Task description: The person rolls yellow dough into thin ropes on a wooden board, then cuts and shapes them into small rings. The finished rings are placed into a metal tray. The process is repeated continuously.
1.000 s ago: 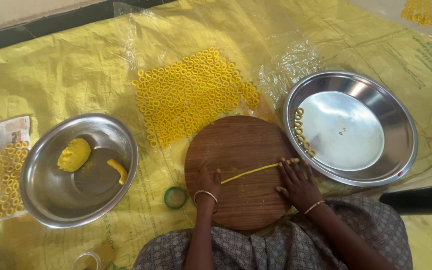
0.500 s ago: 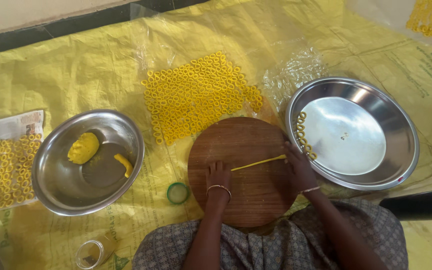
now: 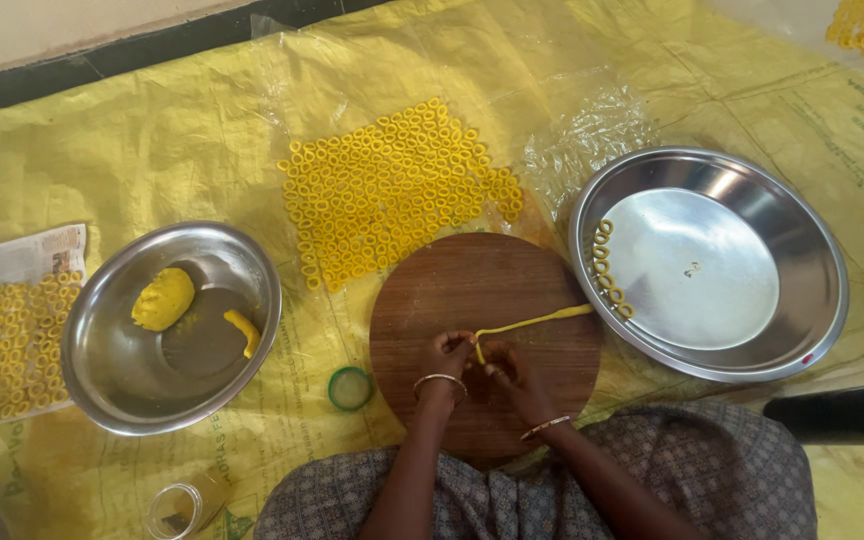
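Pinching the dough rope's (image 3: 532, 322) near end, my left hand (image 3: 449, 358) and right hand (image 3: 508, 372) were curling it; next, I judged, closing a ring toward the plate (image 3: 812, 290) at 3 o'clock

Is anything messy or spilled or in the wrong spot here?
Nothing looks spilled or broken. The dough rings lie in a neat patch on the yellow sheet, and a few rings line the big steel plate's rim. Both hands pinch one dough rope on the round board.
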